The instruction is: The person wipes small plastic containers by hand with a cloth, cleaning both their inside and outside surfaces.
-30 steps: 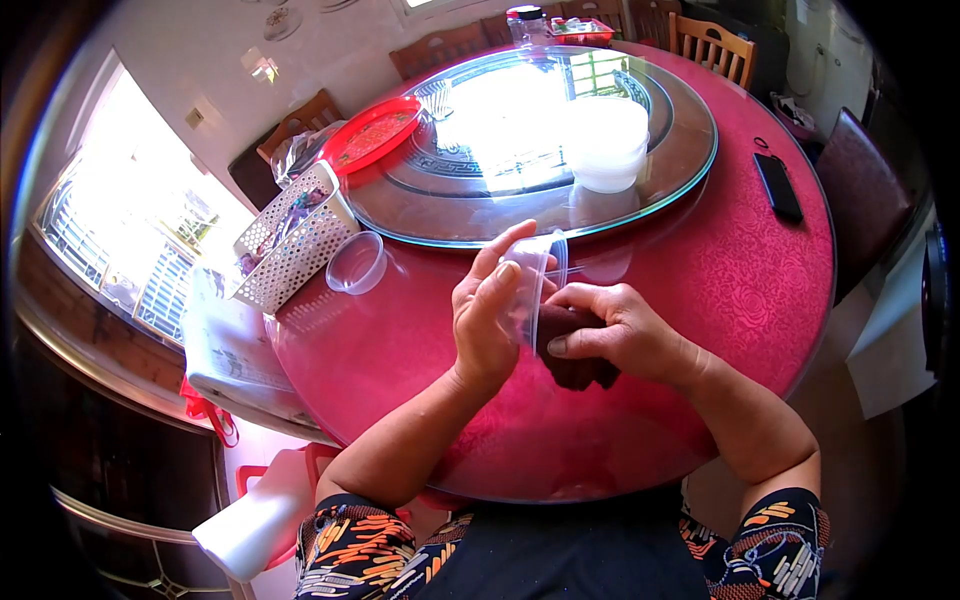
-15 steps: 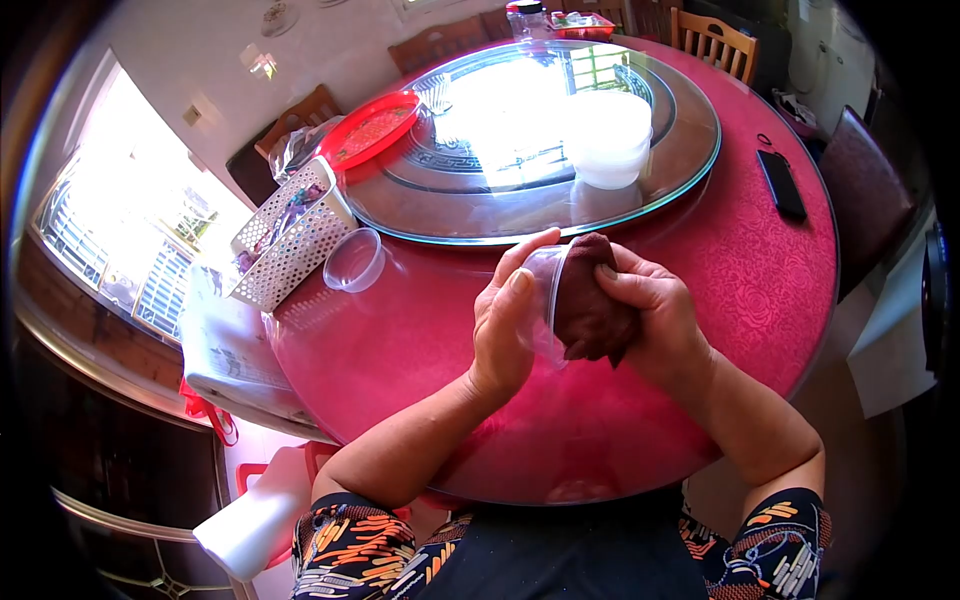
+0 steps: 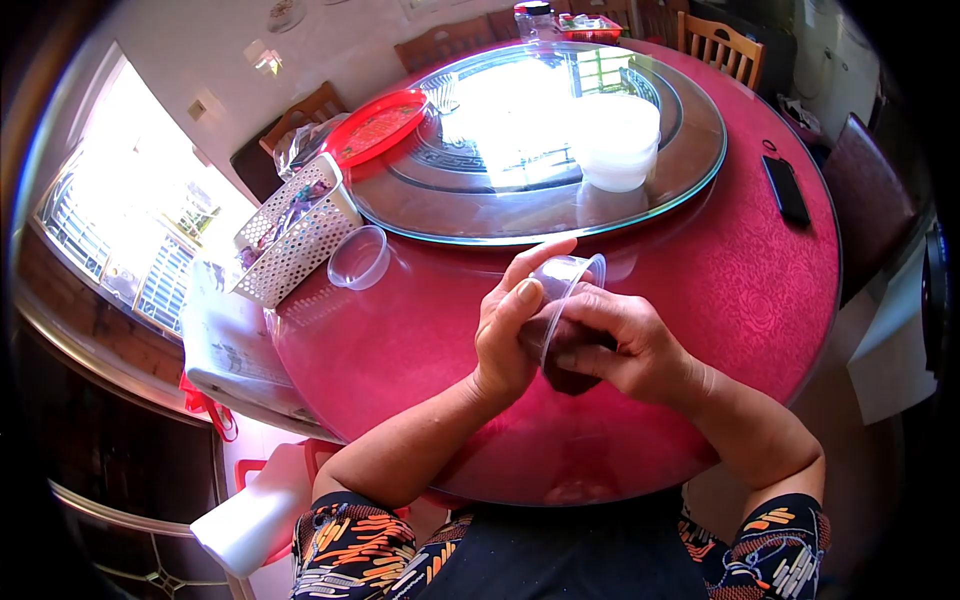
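My left hand is wrapped around a clear plastic bowl, which is tilted with its mouth toward my right. My right hand grips a dark brown cloth and presses it into the lower part of the bowl, fingers over the rim. Part of the cloth shows through the clear wall; the rest is hidden by my fingers. Left of my hands, a second clear plastic bowl lies on the red table beside a white perforated basket. Beyond them, a stack of whitish plastic bowls stands on the glass turntable.
The glass turntable covers the middle of the round red table. A red tray rests at its left edge. A black phone lies at the right. Jars stand at the back, with wooden chairs around.
The cloth has gone from bulging out of the bowl's mouth to lower down inside it. My right hand has moved left and down, its fingers now over the rim.
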The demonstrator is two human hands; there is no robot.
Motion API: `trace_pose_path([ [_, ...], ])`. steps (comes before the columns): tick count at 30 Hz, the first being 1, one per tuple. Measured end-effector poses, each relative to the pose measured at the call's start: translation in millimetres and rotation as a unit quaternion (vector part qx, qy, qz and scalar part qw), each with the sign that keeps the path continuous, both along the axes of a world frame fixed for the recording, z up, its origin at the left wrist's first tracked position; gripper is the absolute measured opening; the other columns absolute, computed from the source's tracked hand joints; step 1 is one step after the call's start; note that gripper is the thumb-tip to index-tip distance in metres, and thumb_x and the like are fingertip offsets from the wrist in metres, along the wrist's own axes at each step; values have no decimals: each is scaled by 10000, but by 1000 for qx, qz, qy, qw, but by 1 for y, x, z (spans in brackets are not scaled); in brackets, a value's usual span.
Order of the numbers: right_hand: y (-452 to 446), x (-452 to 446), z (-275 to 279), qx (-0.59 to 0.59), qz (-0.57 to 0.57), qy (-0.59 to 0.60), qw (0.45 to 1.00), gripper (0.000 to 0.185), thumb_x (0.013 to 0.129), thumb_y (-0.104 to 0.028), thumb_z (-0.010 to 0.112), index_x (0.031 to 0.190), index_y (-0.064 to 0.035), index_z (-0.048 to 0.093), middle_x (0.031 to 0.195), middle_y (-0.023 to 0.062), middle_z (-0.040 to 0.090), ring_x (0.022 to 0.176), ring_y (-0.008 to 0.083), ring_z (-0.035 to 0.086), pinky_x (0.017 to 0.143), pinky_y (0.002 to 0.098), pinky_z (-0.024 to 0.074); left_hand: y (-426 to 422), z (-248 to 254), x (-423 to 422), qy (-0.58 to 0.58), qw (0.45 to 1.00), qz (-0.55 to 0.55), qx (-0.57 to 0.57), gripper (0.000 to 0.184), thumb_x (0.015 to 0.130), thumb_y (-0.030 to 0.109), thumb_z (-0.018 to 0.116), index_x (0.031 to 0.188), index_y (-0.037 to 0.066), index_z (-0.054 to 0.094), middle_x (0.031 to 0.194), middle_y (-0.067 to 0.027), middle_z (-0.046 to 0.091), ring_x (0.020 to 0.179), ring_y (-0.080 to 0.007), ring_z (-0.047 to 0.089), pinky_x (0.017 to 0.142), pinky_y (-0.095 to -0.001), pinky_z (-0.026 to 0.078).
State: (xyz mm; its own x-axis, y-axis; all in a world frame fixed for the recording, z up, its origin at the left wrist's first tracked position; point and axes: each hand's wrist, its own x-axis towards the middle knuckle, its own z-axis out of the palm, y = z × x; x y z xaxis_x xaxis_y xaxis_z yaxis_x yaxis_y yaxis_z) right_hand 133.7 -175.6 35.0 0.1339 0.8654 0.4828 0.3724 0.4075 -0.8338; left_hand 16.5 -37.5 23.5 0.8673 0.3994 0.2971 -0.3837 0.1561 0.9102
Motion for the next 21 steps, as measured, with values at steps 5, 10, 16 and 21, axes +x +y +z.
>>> trace_pose_path([
  [5, 7, -2, -4, 111, -136, -299, 938, 272, 747, -80, 778, 1010, -108, 713, 1056, 147, 635, 975, 358, 657, 852, 474, 531, 1, -5, 2, 25, 999, 0, -44, 740, 935, 519, 499, 1453, -7, 448, 1187, -174, 656, 1079, -282, 644, 993, -413, 501],
  [10, 5, -4, 0, 116, -168, -342, 917, 258, 727, -46, 760, 973, -112, 717, 1019, 115, 632, 953, 323, 651, 814, 458, 531, -1, -6, 4, 28, 998, 5, -63, 680, 973, 486, 483, 1436, -12, 472, 1167, -151, 666, 1058, -240, 646, 966, -364, 502],
  [16, 1, -3, -4, -118, -26, 120, 985, 261, 857, -55, 774, 1091, -37, 661, 1048, 96, 669, 957, 201, 650, 836, 335, 538, -4, -9, 7, 31, 993, -26, -110, 668, 1008, 482, 455, 1437, -31, 456, 1217, -173, 644, 1149, -263, 625, 1030, -401, 486],
  [21, 5, -7, -9, 7, -57, 74, 996, 296, 836, -44, 775, 1103, -36, 646, 1031, 115, 636, 931, 260, 669, 820, 373, 553, -4, -10, 8, 25, 996, -11, -89, 677, 1002, 492, 440, 1435, -28, 460, 1182, -179, 653, 1109, -263, 637, 1009, -402, 498],
])
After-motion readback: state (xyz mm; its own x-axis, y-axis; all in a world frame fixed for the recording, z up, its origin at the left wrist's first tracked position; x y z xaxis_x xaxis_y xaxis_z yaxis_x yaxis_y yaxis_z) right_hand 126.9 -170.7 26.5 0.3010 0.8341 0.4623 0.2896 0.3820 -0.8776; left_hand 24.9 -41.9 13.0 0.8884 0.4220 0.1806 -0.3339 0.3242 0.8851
